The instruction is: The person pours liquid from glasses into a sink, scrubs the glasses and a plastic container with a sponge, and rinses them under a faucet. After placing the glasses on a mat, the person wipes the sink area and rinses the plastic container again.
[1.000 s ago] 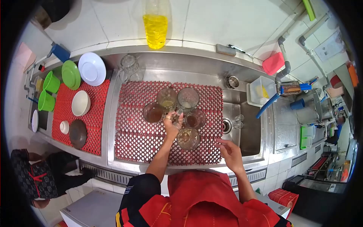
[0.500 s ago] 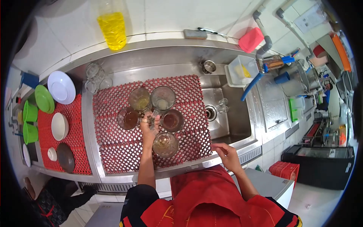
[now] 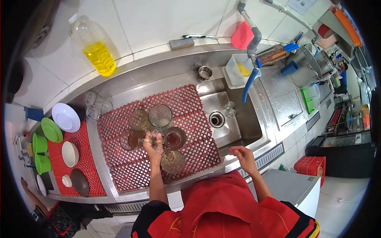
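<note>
My left hand is at the middle of a ring of several glass mugs, its fingers closed around their gathered handles. Brownish liquid shows in the left mug and the right mug. The far mug and the mug beside it look pale inside, and the near mug holds a little residue. Under them lies a red perforated mat. My right hand, loosely bent with fingers apart, hovers empty by the counter's front edge, right of the mat.
A steel sink with small glasses inside is on the right. Behind it are a clear container and blue hose. More glasses stand at back left, beyond plates and bowls. Another person is at lower left.
The view has shifted, with the counter now tilted. My right hand has come away from the mat's corner. My left hand stays among the mugs.
</note>
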The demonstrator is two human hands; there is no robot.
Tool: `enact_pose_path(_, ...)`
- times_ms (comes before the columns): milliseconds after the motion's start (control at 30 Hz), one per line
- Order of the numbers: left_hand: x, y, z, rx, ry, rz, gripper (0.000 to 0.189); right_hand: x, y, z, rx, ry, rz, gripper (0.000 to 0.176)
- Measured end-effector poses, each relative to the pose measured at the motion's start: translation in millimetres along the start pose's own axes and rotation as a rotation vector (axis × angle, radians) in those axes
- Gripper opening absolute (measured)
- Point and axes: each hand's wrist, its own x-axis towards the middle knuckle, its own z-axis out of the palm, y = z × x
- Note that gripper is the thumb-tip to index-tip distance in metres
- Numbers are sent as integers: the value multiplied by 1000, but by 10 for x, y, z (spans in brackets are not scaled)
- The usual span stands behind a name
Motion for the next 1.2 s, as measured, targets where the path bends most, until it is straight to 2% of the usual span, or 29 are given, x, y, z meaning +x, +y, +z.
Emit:
enact_pose_path(267, -174, 507, 283, 169, -174, -79, 19, 419, 7, -472, 170, -40, -27, 21)
enact_pose_path(367, -264, 592, 412, 236, -181, -59, 20, 636, 149, -469, 134, -209, -107, 22)
enact_pose_path(400, -319, 547, 446, 242, -165, -43, 20, 734, 179, -397, 112, -347, -93, 32)
enact_pose_path(500, -421, 512, 467, 291, -140, -30, 25, 905, -248, 13, -100, -545, -395, 62)
enact_pose_path(533, -484, 586, 579, 282, 33, -71, 23, 927, -332, 122, -31, -594, -404, 72)
enact_pose_path(600, -584, 443, 512, 113, 60, -148, 19, 1007, -464, 347, 97, -676, -415, 93)
enact_pose_path(633, -592, 375, 460, 19, 73, -182, 18, 1076, -487, 438, 57, -719, -470, 97)
enact_pose_path(700, -687, 275, 325, 77, 17, -183, 15, 1118, -497, 575, -25, -794, -555, 108)
enact_pose_path(767, -783, 180, 258, 58, -49, -143, 15, 1059, -564, 663, 23, -850, -477, 111)
enact_pose_path(833, -791, 85, 157, 12, -155, -84, 18, 974, -632, 754, 133, -857, -373, 111)
enact_pose_path(867, -775, 36, 112, -25, -221, -47, 21, 975, -537, 825, 174, -817, -452, 106)
enact_pose_path(900, -751, 42, 79, -64, -286, -8, 23, 925, -484, 901, 192, -749, -433, 104)
enact_pose_path(933, -744, 62, 37, -30, -347, -64, 21, 864, -446, 984, 208, -679, -418, 102)
enact_pose_path(1033, -683, 181, -10, 20, -408, -62, 22, 750, -420, 1199, 267, -507, -386, 96)
enact_pose_path(1067, -718, 240, -6, -92, -411, -278, 22, 716, -439, 1239, 284, -473, -372, 96)
enact_pose_path(1200, -768, -21, 26, -504, -350, -251, 26, 611, -406, 1359, 395, -343, -259, 98)
